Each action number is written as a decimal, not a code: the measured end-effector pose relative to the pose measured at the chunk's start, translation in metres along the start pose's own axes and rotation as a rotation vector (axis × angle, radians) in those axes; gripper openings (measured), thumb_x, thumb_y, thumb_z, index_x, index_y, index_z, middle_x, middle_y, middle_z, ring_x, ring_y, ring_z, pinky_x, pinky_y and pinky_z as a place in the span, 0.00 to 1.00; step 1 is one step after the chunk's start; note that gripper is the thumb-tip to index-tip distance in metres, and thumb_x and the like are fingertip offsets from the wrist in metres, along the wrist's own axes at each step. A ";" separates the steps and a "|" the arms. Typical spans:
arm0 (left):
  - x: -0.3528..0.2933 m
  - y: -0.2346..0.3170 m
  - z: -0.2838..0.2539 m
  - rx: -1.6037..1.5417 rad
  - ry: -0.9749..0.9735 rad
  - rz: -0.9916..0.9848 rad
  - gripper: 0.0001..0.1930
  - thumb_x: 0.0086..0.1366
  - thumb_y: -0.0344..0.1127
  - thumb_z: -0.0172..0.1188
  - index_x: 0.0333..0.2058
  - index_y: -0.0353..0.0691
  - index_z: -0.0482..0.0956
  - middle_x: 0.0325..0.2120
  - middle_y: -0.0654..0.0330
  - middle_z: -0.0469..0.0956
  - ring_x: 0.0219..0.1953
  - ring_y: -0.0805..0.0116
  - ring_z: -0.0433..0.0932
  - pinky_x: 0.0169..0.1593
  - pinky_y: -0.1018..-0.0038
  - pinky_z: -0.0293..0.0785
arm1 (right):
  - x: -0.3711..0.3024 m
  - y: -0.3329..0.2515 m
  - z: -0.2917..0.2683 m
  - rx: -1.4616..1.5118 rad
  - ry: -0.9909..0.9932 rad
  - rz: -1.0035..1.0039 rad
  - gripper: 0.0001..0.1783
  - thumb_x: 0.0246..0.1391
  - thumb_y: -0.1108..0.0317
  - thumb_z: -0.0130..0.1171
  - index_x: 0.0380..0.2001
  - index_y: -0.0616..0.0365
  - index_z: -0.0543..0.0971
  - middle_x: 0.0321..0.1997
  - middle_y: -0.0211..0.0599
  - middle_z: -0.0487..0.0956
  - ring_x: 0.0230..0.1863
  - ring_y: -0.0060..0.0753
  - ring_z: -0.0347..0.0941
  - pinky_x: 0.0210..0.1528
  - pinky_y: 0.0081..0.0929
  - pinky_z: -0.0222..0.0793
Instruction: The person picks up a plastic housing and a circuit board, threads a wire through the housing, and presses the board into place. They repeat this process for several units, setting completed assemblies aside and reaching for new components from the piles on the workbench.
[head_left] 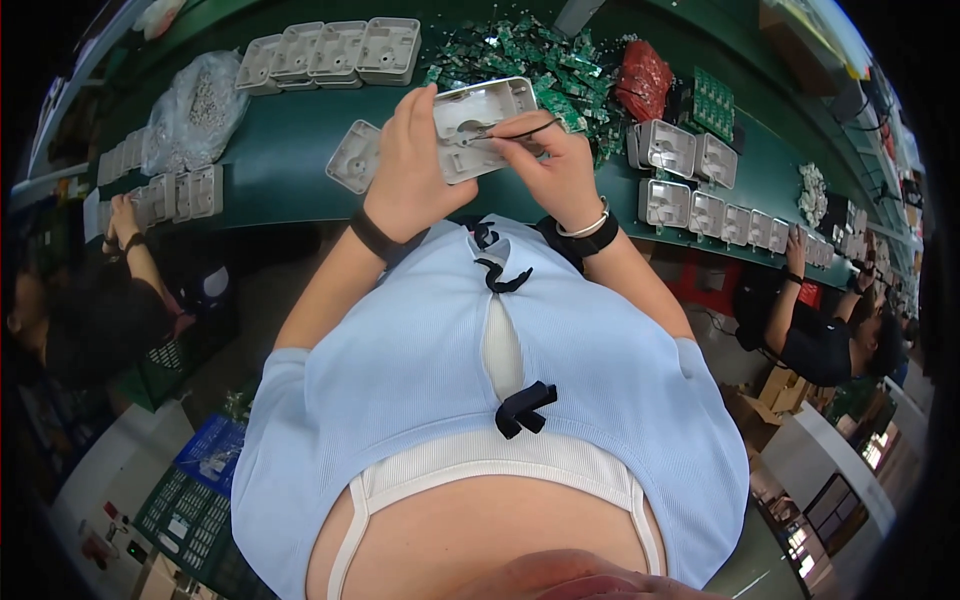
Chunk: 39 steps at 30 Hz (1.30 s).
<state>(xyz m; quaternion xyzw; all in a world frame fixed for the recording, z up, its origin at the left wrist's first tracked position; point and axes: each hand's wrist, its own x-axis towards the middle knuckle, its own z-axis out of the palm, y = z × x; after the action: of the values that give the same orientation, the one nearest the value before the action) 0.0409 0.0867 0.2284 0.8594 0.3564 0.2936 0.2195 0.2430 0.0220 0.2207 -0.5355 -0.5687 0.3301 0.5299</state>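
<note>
A light grey plastic housing (502, 100), shaped like a shallow open box, is tilted up over the bench in front of me. My left hand (411, 160) grips its left side, the thumb low along the near edge. Between the thumb and fingers of my right hand (556, 168) is a pair of dark tweezers (530, 131), its tips reaching inside the housing near a small rounded part (473, 128). What the tips pinch, if anything, is too small to tell. Just left of my left hand a second grey housing (354, 158) lies on the bench.
Loose green circuit boards (575, 75) are heaped behind my right hand, beside a red bag (643, 80). Grey housings (330, 52) line the back left, near a clear bag of small parts (205, 105). More housings (668, 205) run rightward. Co-workers' hands (795, 252) are at both sides.
</note>
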 end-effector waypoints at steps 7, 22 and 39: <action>0.004 0.003 -0.001 0.004 0.011 0.057 0.54 0.46 0.32 0.73 0.70 0.30 0.52 0.65 0.38 0.62 0.68 0.39 0.62 0.70 0.55 0.61 | 0.001 -0.001 0.005 -0.241 -0.023 -0.124 0.07 0.55 0.78 0.68 0.39 0.61 0.85 0.40 0.34 0.86 0.38 0.31 0.86 0.38 0.24 0.81; 0.012 0.010 -0.004 -0.027 0.060 0.124 0.53 0.45 0.34 0.77 0.68 0.33 0.57 0.65 0.43 0.62 0.66 0.41 0.65 0.68 0.57 0.65 | 0.005 -0.013 0.017 -0.562 0.096 -0.438 0.09 0.47 0.74 0.69 0.34 0.53 0.83 0.35 0.34 0.84 0.31 0.43 0.82 0.31 0.36 0.78; 0.032 0.017 0.017 -0.275 -0.062 0.035 0.50 0.46 0.27 0.69 0.69 0.38 0.57 0.63 0.43 0.63 0.64 0.43 0.68 0.66 0.58 0.67 | -0.010 0.004 -0.016 -0.401 0.303 -0.057 0.08 0.49 0.68 0.67 0.35 0.52 0.83 0.37 0.38 0.78 0.40 0.46 0.77 0.41 0.41 0.74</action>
<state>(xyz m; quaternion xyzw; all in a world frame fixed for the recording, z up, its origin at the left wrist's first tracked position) 0.0792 0.0964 0.2369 0.8358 0.2910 0.3169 0.3410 0.2577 0.0101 0.2183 -0.6571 -0.5518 0.1116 0.5012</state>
